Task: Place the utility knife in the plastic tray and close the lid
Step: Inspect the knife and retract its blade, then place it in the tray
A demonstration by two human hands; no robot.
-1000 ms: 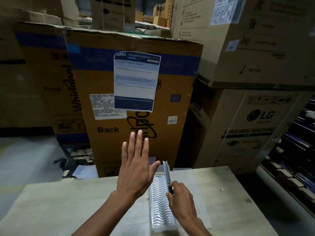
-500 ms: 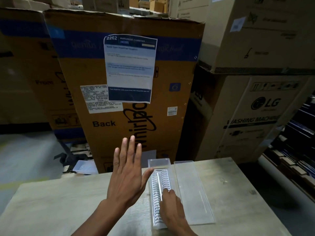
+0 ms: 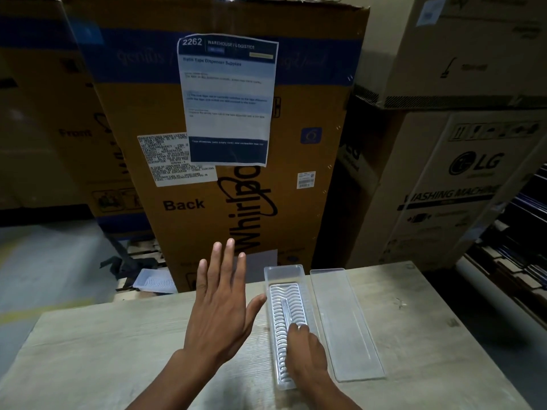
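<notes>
A long clear plastic tray (image 3: 283,273) with a ribbed floor lies lengthwise on the wooden table (image 3: 112,353). The slim grey utility knife (image 3: 286,309) lies flat along the tray's middle. My right hand (image 3: 306,350) rests in the tray's near half, fingers curled over the knife's near end. My left hand (image 3: 220,309) hovers just left of the tray, palm down and fingers spread, holding nothing; its thumb nearly reaches the tray's left wall. The clear lid (image 3: 346,324) lies flat on the table, right beside the tray.
Large cardboard appliance boxes (image 3: 236,179) stand close behind the table's far edge, one with a printed sheet (image 3: 228,99) taped on. A second white tray (image 3: 154,281) lies on the floor at the left. Dark racks (image 3: 521,232) stand to the right.
My right hand has lowered the knife from upright at the tray's edge to lying flat inside the tray. My left hand stayed open beside the tray. The view moved a little.
</notes>
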